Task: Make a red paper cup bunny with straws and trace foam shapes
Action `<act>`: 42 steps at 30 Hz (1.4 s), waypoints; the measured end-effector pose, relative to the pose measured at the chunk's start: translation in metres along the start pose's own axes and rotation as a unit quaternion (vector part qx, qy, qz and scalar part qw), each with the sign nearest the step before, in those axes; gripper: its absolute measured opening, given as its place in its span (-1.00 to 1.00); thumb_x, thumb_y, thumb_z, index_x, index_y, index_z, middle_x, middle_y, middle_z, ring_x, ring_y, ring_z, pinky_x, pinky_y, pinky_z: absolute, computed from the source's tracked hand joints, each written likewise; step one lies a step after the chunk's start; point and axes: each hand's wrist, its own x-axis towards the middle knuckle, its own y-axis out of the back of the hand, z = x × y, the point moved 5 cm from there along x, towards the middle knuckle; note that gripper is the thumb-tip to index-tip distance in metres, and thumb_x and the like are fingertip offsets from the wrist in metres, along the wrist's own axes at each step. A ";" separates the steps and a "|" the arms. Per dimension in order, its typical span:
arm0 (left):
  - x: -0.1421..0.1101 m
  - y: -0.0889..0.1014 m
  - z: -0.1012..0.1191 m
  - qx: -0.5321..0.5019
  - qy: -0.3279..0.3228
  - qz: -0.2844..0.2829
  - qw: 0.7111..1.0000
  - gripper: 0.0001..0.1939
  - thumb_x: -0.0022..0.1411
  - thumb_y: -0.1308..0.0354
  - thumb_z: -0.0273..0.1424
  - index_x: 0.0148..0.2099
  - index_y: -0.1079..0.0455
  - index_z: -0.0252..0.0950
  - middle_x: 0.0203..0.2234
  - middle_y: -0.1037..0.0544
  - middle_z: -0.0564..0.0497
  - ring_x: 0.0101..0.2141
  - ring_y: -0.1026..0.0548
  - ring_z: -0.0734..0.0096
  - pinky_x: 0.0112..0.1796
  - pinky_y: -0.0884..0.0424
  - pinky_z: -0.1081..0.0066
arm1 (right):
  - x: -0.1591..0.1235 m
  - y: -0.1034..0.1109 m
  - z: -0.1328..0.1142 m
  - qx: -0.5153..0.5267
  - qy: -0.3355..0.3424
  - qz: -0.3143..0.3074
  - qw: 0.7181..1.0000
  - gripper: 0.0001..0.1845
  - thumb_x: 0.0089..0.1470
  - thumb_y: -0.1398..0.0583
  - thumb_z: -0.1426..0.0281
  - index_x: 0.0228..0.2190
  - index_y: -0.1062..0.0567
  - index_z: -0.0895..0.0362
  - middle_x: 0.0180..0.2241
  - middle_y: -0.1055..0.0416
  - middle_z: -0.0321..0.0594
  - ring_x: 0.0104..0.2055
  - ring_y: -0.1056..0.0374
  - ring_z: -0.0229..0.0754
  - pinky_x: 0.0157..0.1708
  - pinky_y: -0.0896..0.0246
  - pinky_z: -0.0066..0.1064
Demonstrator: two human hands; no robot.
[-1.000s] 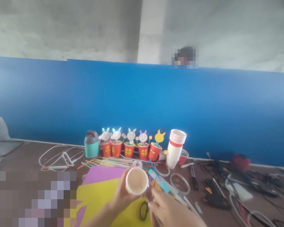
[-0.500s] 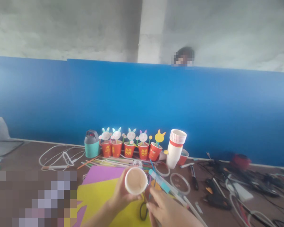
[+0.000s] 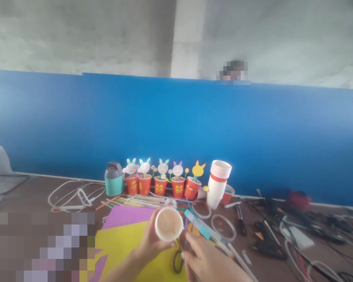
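My left hand [image 3: 150, 239] is wrapped round a paper cup [image 3: 168, 225], its white rim and pale inside tilted toward me. Close by the cup's right side, my right hand [image 3: 207, 254] is closed, with thumb and forefinger nearly together; what they pinch is hidden. Scissors with a black handle [image 3: 178, 261] show just left of the right thumb, over yellow paper [image 3: 129, 246]. I cannot tell whether that hand grips them. Under the yellow paper lies purple paper [image 3: 128, 216].
Behind stand several red cups [image 3: 160, 186] with paper rabbit figures, a teal container [image 3: 114, 184] and a stack of white cups [image 3: 217, 186]. Thin sticks [image 3: 141, 201], tape rolls [image 3: 223, 228], a marker [image 3: 240, 220] and a glue gun [image 3: 269, 243] with cables lie around. A blue partition [image 3: 176, 117] closes the back.
The cup has tilted very slightly in my left hand. Both hands otherwise keep their places. Behind the partition, a person's head has shifted a little to the right.
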 end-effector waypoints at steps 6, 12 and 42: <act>0.001 0.002 -0.001 0.010 0.002 -0.006 1.000 -0.08 -0.24 -0.45 -0.11 0.16 -0.18 -0.23 -0.09 -0.47 -0.20 -0.10 -0.46 -0.04 -0.10 -0.38 0.12 | 0.003 -0.006 0.005 0.001 0.001 -0.015 1.000 -0.72 0.10 -0.05 0.36 -0.15 -0.42 0.07 -0.21 -0.45 -0.12 -0.12 -0.38 -0.09 -0.13 -0.20 -0.31; 0.001 0.005 -0.002 0.031 -0.005 0.002 0.999 -0.08 -0.27 -0.43 -0.04 0.12 -0.21 -0.25 -0.13 -0.49 -0.18 -0.14 -0.47 0.00 -0.12 -0.39 0.17 | 0.006 -0.017 0.004 0.071 -0.004 -0.017 0.997 -0.84 0.08 -0.04 0.41 -0.28 -0.38 0.10 -0.52 -0.42 -0.31 -0.46 -0.39 -0.25 -0.42 -0.25 -0.48; -0.007 0.028 -0.016 0.127 0.077 0.145 0.978 -0.50 0.27 0.09 -0.04 0.02 -0.46 -0.22 -0.07 -0.55 -0.11 0.03 -0.42 0.07 0.04 -0.34 0.18 | 0.033 -0.082 0.018 0.363 -0.079 -0.019 0.928 -0.64 0.03 -0.08 0.11 -0.32 -0.32 0.16 -0.77 -0.22 -0.47 -0.76 -0.10 -0.38 -0.73 0.12 -0.57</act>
